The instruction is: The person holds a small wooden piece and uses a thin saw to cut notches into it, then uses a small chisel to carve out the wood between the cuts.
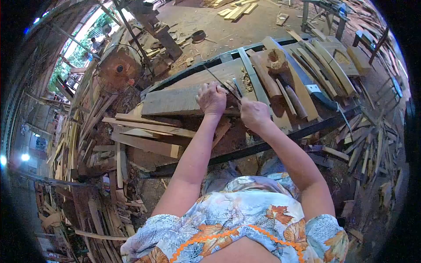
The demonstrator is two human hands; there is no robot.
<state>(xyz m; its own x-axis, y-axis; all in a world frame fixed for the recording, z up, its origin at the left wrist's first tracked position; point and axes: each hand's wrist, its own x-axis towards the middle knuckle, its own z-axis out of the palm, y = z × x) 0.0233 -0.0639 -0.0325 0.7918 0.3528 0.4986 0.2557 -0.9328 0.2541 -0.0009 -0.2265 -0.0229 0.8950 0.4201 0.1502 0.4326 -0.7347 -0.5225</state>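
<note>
My right hand [255, 115] is closed around the near end of a long, thin, dark tool [214, 76], perhaps a file. The tool slants away to the upper left, passing close to my left hand's fingers. My left hand [212, 98] is curled over the right end of a thick grey-brown board [171, 101]. Its fingertips face away from me, so what they grip is hidden. A small light-brown wood piece lies between the two hands, partly covered. Wood shavings [246, 81] lie just beyond them on the bench.
The dark-edged workbench [193, 163] also bears a handsaw [322, 97] with a black handle, a round wooden piece with a hollow [275, 59] and several curved wood strips [335, 65]. Wood offcuts [372, 144] heap at right; more lie at left near a large round log end [118, 68].
</note>
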